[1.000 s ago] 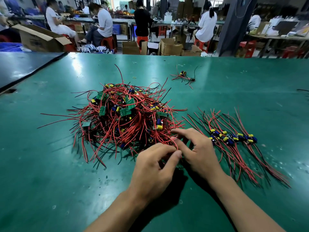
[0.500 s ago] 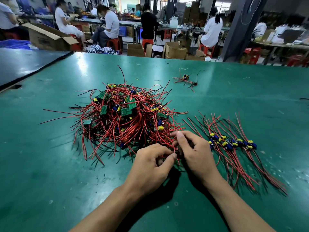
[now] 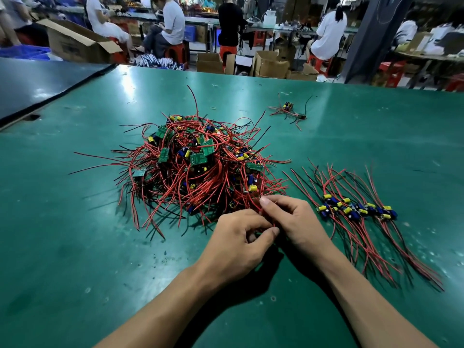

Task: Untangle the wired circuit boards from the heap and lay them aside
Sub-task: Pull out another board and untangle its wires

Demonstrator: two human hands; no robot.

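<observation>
Our left hand and right hand meet at the near edge of the heap, both curled. The left thumb and forefinger pinch red wires, and the right thumb and fingers close on red strands just beyond them. Which board these strands lead to we cannot tell; it is hidden in the tangle just ahead of our fingertips. The boards already freed lie in a row to the right of our right hand, and one stray board sits far beyond the fingers on the green table.

We judge the risk to be in the pull. The wires loop through many others, so a hard tug could drag half the heap along, snap a solder joint, or sweep loose ends into the sorted row beside our right knuckles and tangle it.

Containers stand well beyond our fingers, off the table: an open cardboard box to the far left, smaller open cartons straight ahead, and a blue crate. What they hold we cannot see.
</observation>
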